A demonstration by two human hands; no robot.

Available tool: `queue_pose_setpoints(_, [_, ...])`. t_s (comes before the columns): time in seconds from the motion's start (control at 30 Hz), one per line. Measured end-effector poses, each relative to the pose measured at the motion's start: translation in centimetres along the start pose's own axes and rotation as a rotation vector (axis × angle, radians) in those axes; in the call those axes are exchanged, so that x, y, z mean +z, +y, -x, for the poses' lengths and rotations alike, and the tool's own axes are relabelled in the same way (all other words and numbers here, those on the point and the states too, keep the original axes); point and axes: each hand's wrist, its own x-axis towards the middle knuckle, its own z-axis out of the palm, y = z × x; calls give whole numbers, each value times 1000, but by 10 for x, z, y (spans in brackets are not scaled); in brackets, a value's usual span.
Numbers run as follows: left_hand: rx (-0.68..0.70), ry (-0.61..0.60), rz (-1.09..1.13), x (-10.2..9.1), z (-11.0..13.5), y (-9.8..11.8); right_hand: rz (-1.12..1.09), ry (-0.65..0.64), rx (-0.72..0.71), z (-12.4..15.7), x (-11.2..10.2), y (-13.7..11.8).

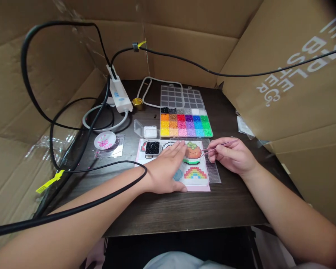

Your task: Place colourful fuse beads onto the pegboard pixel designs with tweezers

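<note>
My left hand (165, 168) lies flat with fingers stretched over a pattern sheet (196, 181) printed with pixel pictures, among them a rainbow and an orange figure with green leaves. Pinched in my right hand (232, 155) is a pair of tweezers (212, 149), its tips over the right side of the sheet near the orange figure. Whether the tips hold a bead is too small to tell. Green and black beads (192, 162) form a short row below that figure. A small box of black beads (152, 148) sits beside my left fingers. Part of a clear pegboard (215, 173) shows under the sheet's right edge.
Behind the sheet stands an open bead case (186, 123) with many colours. A small box of white beads (150, 132), a dish of pink beads (105, 141) and a gold cup (137, 103) are to the left. A black cable (100, 200) crosses above my left forearm; a power strip (119, 93) lies behind.
</note>
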Motion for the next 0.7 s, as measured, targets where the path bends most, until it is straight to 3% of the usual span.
queue_pose_setpoints(0.17, [12, -6, -33, 0, -1, -1, 60, 11, -53, -1, -1, 3])
queue_pose_setpoints(0.43, [47, 24, -20, 4, 0, -5, 71, 140, -66, -2, 2, 10])
queue_pose_setpoints(0.7, [14, 12, -32, 1, 2, -1, 175, 94, -93, 1, -3, 11])
